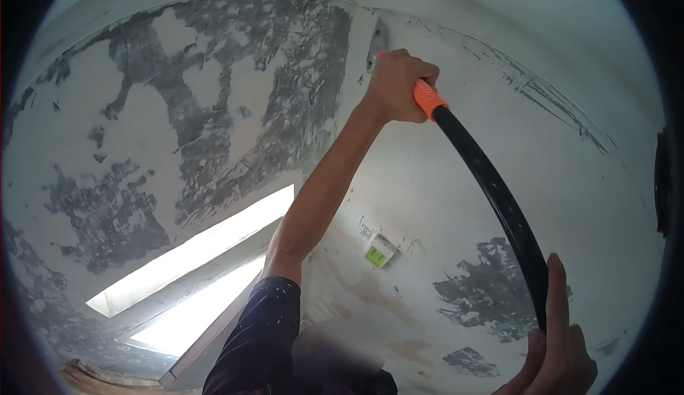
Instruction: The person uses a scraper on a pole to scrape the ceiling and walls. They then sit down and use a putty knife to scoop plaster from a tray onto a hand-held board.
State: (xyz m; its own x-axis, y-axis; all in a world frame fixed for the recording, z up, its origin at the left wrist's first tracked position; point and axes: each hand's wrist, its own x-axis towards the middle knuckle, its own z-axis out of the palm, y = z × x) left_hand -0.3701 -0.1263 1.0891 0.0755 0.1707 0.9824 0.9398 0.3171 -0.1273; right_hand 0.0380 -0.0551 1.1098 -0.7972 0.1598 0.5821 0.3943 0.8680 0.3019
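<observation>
My left hand (402, 85) is raised high against the wall, its fingers wrapped round the orange grip (428, 98) of a long black pole (491, 185). Beyond the fist, a narrow grey blade-like piece (378, 42) lies near the wall corner; whether it joins the grip is hidden by the hand. The pole looks bowed in this wide view and runs down to the lower right. There my right hand (559, 356) holds its lower part between the thumb and a stretched forefinger. The pole's bottom end is hidden.
Grey patches show through white coating on the left wall (153, 131). Below it is a bright skylight window (206, 281). On the right wall (442, 203) are a white-and-green box (380, 250) and a grey patch (481, 288). A dark object (662, 181) stands at the right edge.
</observation>
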